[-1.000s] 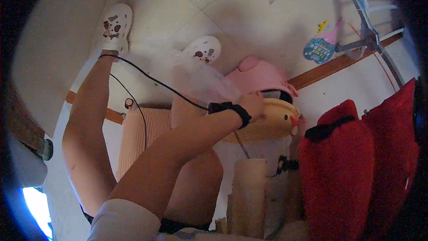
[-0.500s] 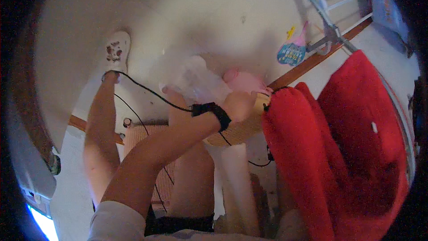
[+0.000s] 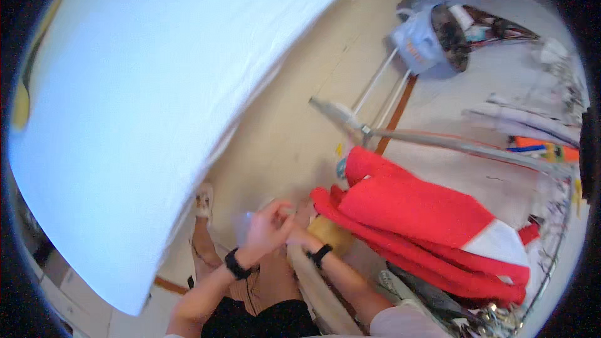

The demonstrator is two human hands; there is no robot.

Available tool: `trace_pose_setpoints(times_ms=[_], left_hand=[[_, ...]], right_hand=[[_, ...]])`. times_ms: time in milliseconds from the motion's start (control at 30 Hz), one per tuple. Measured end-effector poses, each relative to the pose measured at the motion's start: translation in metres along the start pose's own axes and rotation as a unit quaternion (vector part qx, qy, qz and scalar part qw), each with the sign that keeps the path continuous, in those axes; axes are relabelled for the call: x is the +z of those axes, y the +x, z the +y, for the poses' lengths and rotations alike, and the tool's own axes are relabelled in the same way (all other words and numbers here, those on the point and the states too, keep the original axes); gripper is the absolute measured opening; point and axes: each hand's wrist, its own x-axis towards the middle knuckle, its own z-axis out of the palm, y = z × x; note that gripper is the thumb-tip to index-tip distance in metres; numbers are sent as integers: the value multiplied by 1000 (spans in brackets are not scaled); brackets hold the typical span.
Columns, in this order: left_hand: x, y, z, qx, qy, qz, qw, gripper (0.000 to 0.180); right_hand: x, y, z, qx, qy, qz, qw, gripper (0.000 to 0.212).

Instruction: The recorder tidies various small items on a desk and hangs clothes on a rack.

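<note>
Low in the middle, my two hands meet in front of my knees. My left hand (image 3: 269, 230) is closed, thumb and fingers curled together; whatever they hold is too blurred to make out. Against it, my right hand (image 3: 302, 236) is also closed, its fingertips partly hidden behind the left. Clear plastic (image 3: 243, 228), likely a bag, shows just beside and beyond my left hand. A tan woven basket (image 3: 335, 235) stands right of my right hand. Both wrists carry black bands.
A red garment (image 3: 413, 206) hangs from a metal rack (image 3: 438, 144) on the right. A large white sheet-covered surface (image 3: 156, 100) fills the upper left. A grey-blue bag (image 3: 419, 40) sits at the far right. My shoe (image 3: 203, 200) rests on the floor.
My view has swung up and widened, bringing in the white surface. My right hand, hidden before behind the red garment, now shows against my left. The left hand has drawn away from the basket.
</note>
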Motion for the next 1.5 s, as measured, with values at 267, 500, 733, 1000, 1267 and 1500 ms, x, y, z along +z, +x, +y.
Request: trace_pose_setpoints(times_ms=[267,500,733,1000,1267,1500], left_hand=[[-105,-53,209,99,-250,-11,963,17],[-105,-53,303,214,-234,-32,948,14],[-26,43,359,155,-164,-62,972,31],[58,164,461,329,182,-151,914,30],[45,299,535,422,371,6,827,56],[40,430,563,390,360,-69,845,95]], right_hand=[[4,11,-217,-61,-58,-105,991,79],[-39,-10,-338,-115,-49,13,992,48],[-186,-3,-307,-142,-56,170,973,20],[-389,1,-355,-130,-30,403,905,21],[-496,63,-430,-121,-135,424,887,17],[-574,122,-458,-70,-214,394,891,18]])
